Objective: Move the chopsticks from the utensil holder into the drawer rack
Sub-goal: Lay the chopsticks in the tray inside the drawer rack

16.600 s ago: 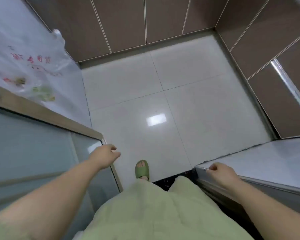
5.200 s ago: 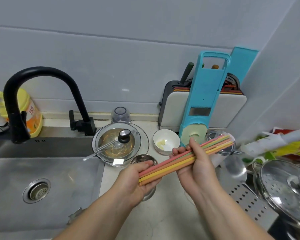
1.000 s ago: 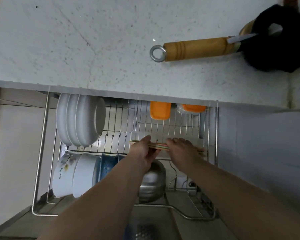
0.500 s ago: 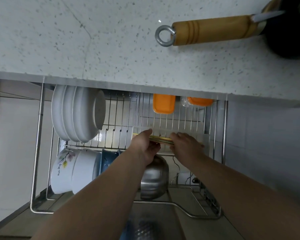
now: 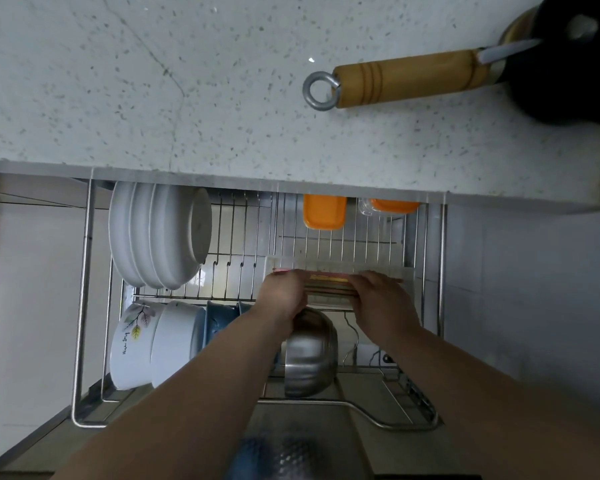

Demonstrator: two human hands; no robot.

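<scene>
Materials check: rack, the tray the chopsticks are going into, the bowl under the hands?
Rack: bare metal wire, probably stainless or chromed; thin bright rods with glints.
Tray: looks like clear plastic; rods show through its wall.
Bowl: brushed stainless by its grey, soft reflections.
Chopsticks: matte pastel sticks, likely plastic; hard to confirm.

Small dark script on white bowl (image 5: 132, 344) with leaf motif, lower left of drawer rack (image 5: 84, 306), too small to read, no other lettering legible
</scene>
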